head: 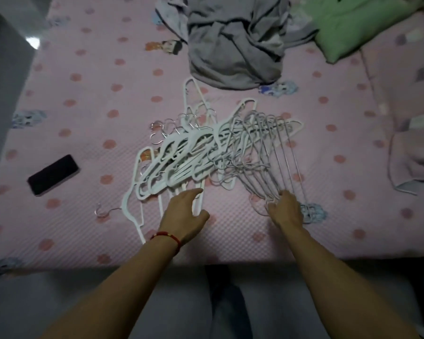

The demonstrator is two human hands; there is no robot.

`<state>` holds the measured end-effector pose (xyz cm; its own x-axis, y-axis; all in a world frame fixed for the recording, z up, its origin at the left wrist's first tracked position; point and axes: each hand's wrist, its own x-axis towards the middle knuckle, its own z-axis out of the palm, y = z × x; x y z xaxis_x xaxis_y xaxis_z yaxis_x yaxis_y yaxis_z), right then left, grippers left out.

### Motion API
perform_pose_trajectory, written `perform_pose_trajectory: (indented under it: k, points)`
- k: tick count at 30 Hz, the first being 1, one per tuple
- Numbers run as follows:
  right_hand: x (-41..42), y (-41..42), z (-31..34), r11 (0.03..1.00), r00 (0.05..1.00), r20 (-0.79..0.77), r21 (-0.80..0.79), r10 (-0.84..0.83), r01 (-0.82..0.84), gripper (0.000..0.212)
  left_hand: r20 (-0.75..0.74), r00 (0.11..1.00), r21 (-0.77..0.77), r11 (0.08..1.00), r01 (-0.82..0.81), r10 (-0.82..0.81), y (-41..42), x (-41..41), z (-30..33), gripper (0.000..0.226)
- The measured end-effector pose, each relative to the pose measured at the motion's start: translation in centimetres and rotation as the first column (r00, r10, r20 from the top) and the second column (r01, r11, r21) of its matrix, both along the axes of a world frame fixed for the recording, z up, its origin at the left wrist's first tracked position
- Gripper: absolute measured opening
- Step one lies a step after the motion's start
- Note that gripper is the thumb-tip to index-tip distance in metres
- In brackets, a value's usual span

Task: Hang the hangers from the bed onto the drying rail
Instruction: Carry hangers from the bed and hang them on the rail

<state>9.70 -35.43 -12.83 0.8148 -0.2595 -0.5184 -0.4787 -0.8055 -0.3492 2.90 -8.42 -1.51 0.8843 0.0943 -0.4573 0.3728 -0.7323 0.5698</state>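
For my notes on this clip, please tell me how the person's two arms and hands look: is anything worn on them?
Both forearms are bare, with no sleeves in view. The left hand has a thin red cord bracelet around its wrist. The right hand and its wrist carry nothing: no watch, glove or bracelet shows. No ring can be seen on the fingers, though the picture is slightly soft.

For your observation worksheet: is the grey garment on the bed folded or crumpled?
Crumpled. The grey garment lies in a bunched, twisted heap on the pink bedsheet, with no flat folds.
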Motion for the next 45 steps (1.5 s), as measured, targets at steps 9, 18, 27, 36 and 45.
perform_pose_trajectory:
  k: [9,18,27,36,45]
  points:
    - [5.5,-8.0,-7.2,0.987,0.972,-0.231,-0.146,0.031,-0.066,0.101,-0.116,0.992,0.033,0.998,0.057,-0.053,-5.2,3.2,-6.1,0.058]
    - [3.3,-8.0,-4.7,0.985,0.997,0.063,-0.162,-0.053,0.062,0.097,-0.137,0.991,0.023,1.0,0.005,-0.001,-6.0,3.2,-5.6,0.051]
    - [-1.6,4.4,8.3,0.866,0.995,0.084,0.492,0.061,-0.095,0.043,-0.484,0.793,-0.559,0.567,-0.606,0.371,-5.9,2.1,1.8,0.069]
    - [-6.9,22.1,21.0,0.31,0.602,0.171,0.73,0.78,-0.609,0.021,-0.401,0.358,-0.699,-0.029,-0.714,0.843,8.2,-8.2,10.2,0.12]
    - [-22.6,38.5,27.2,-0.181,0.037,0.27,0.733,0.962,-0.656,0.053,-0.28,-0.347,-0.806,-0.415,-0.421,0.895,17.5,-33.6,19.0,0.024]
